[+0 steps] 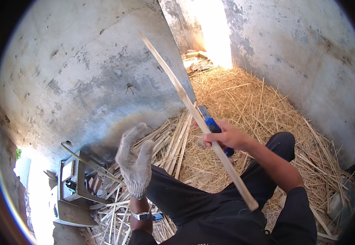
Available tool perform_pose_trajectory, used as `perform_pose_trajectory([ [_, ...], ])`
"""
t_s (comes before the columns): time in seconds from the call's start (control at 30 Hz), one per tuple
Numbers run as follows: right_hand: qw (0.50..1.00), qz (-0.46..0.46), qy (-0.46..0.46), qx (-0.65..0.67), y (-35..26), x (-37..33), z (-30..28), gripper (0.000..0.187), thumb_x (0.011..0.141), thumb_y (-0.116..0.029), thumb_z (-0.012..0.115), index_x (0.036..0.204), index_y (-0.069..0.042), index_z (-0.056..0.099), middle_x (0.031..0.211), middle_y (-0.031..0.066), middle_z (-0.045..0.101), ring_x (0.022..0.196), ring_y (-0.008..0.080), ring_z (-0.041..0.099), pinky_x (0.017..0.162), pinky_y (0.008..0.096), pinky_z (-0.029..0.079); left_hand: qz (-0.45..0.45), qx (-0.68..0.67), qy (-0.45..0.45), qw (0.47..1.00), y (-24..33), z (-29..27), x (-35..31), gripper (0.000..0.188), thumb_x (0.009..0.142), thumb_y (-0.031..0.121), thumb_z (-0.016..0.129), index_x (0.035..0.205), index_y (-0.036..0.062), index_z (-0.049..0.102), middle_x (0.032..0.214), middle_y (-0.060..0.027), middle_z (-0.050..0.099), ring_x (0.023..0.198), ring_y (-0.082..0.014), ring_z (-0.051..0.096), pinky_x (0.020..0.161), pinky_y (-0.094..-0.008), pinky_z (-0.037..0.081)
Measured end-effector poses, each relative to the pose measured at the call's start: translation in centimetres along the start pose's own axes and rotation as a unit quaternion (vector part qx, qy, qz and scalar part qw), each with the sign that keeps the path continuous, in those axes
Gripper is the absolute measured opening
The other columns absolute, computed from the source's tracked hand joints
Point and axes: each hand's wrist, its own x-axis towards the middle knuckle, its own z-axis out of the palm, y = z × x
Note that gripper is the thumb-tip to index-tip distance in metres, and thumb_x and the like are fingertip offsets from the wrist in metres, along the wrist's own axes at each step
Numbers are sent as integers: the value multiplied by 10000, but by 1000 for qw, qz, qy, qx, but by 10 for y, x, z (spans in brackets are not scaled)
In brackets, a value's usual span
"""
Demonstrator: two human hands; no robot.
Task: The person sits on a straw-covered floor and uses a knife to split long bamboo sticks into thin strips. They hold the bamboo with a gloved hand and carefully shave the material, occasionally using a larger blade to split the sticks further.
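My right hand, bare, is closed round the blue handle of a utility knife. Its metal blade points up and away from me. A long, pale strip of wood or bamboo slants across the same hand, its far tip thin and its near end thick, close over my lap. The fingers of that hand grip the strip too. To the left, my left hand wears a grey knitted glove. It is raised with thumb and fingers apart, holding nothing, and does not touch the strip.
Shavings and loose strips cover the floor. A bundle of split strips lies beyond my lap. On the left stands a small wooden stool-like frame with objects inside. Weathered walls close in both sides; light enters by a far doorway.
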Motion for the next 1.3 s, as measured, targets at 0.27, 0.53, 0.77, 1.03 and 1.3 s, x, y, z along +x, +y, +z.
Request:
perform_pose_trajectory([
  [0.27,859,106,201,-459,-11,32,-51,250,943,-178,620,1189,-214,646,822,-11,672,706,162,639,679,331,522,303,479,-69,821,52,-14,66,615,722,228,809,1306,201,617,1477,-77,484,1438,-347,340,1193,-513,255],
  [0.53,769,-271,283,-504,31,39,-51,309,740,-9,703,1034,-104,686,899,50,662,788,238,688,721,343,568,190,339,-134,912,13,-9,-48,355,766,162,758,1113,139,683,1158,-67,682,1202,-321,572,1080,-470,376],
  [0.77,620,-348,246,-659,47,47,-55,197,769,-135,732,949,-133,653,864,-7,612,728,124,655,602,272,515,-214,140,-127,958,27,-8,-74,434,804,188,755,1180,8,637,1070,-177,678,975,-256,680,830,-358,543],
  [1.03,632,-427,196,-616,23,38,-32,116,813,-132,686,925,-161,671,913,-33,632,724,76,634,567,234,456,-429,-9,-487,761,-13,14,-20,687,871,403,711,1383,12,470,887,-96,673,753,-199,679,710,-303,554],
  [1.3,743,-339,258,-516,3,20,-31,198,849,-159,702,1044,-132,677,1013,67,607,709,153,623,600,317,526,-493,-453,-213,711,-27,40,-67,328,984,298,537,1149,14,529,577,-60,532,393,-138,483,374,-253,373],
])
